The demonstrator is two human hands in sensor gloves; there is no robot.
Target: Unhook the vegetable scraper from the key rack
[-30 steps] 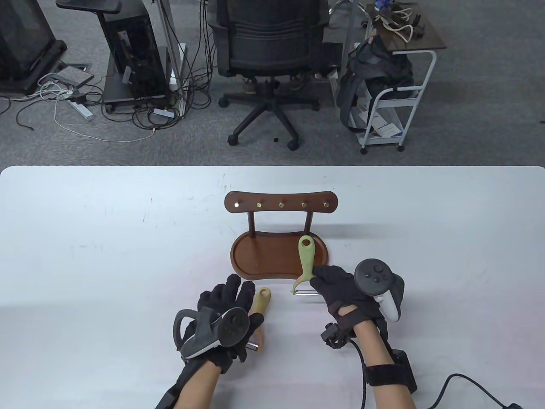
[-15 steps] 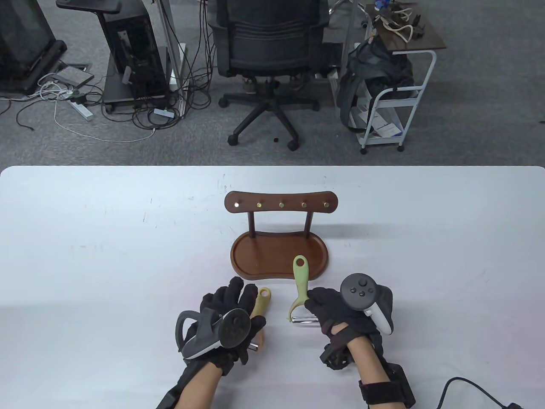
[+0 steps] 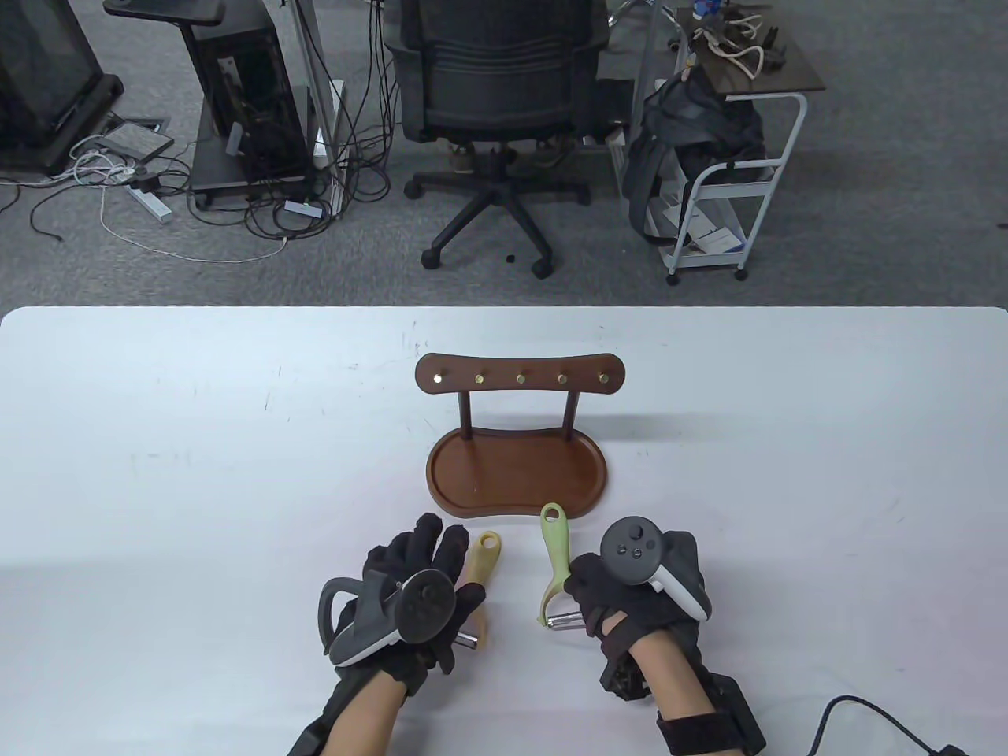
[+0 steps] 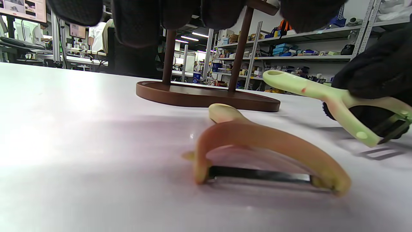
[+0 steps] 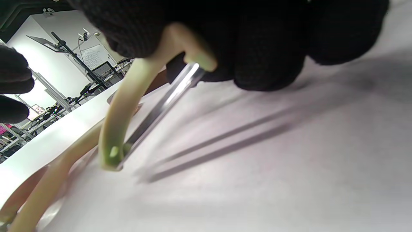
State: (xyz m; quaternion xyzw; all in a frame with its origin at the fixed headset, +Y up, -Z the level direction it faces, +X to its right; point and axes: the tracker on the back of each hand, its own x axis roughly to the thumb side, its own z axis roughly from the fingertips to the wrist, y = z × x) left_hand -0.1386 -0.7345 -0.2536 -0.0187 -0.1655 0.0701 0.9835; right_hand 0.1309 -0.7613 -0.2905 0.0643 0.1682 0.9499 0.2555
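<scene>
The brown wooden key rack [image 3: 520,378] stands mid-table, its brass hooks bare, over its oval tray [image 3: 516,472]. My right hand [image 3: 622,591] grips the head of a pale green vegetable scraper [image 3: 555,555], held low over the table in front of the tray; it also shows in the left wrist view [image 4: 322,93] and the right wrist view [image 5: 125,109]. A tan scraper [image 3: 479,563] lies flat on the table, seen close in the left wrist view [image 4: 264,145]. My left hand [image 3: 417,575] hovers over it with fingers spread, holding nothing.
The white table's [image 3: 157,472] far edge runs across the middle of the view. Beyond it stand an office chair [image 3: 496,94], a white cart [image 3: 724,165] and equipment with cables on the floor.
My right hand has carried the green scraper from over the tray back toward me and down, close to the table beside the tan scraper. My left hand has barely moved.
</scene>
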